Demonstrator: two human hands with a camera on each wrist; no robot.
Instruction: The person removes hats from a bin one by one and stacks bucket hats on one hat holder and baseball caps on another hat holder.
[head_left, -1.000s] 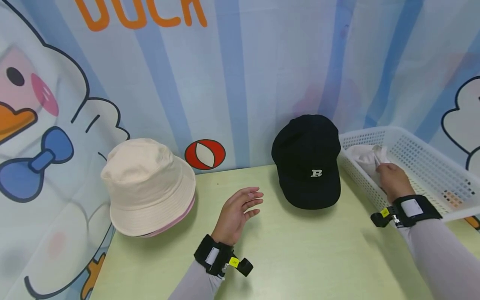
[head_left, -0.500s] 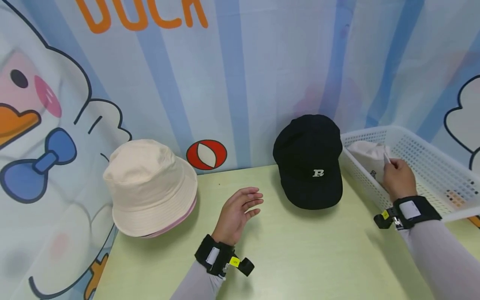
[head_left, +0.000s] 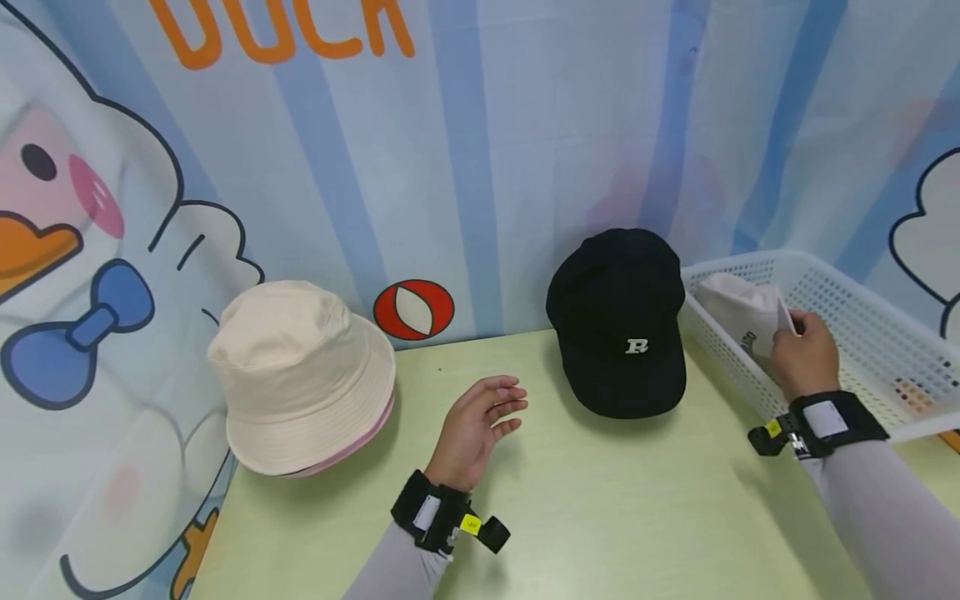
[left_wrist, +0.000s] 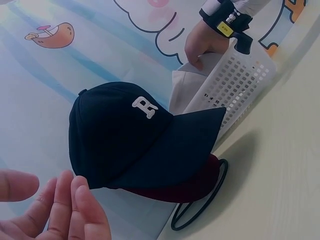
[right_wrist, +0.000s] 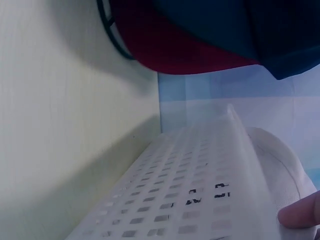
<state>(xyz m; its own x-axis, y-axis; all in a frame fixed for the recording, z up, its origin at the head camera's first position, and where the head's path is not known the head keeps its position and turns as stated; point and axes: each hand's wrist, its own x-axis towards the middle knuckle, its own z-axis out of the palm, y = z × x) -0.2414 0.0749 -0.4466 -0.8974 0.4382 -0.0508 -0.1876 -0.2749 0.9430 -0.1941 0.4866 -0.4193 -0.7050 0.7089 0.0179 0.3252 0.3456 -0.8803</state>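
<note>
My right hand (head_left: 808, 354) pinches the edge of a white cloth hat (head_left: 738, 308) with dark lettering on its side. The hat stands upright inside the near-left end of a white perforated basket (head_left: 862, 287); in the right wrist view a fingertip (right_wrist: 300, 212) presses on its fabric behind the basket wall. My left hand (head_left: 476, 433) hovers over the table, fingers relaxed and holding nothing. Nearest to it is a black cap (head_left: 622, 325) with a white letter R. The left wrist view reveals a dark red cap (left_wrist: 185, 185) beneath the black one.
A cream bucket hat (head_left: 288, 367) sits at the left, a pink brim (head_left: 348, 450) showing under it. Below the caps is a dark wire loop (left_wrist: 223, 175). A printed curtain (head_left: 510, 150) hangs behind the pale table (head_left: 600, 517).
My right hand has drawn the hat's edge to the right and raised it slightly, so more of the hat and its lettering shows. My left hand has stayed in place.
</note>
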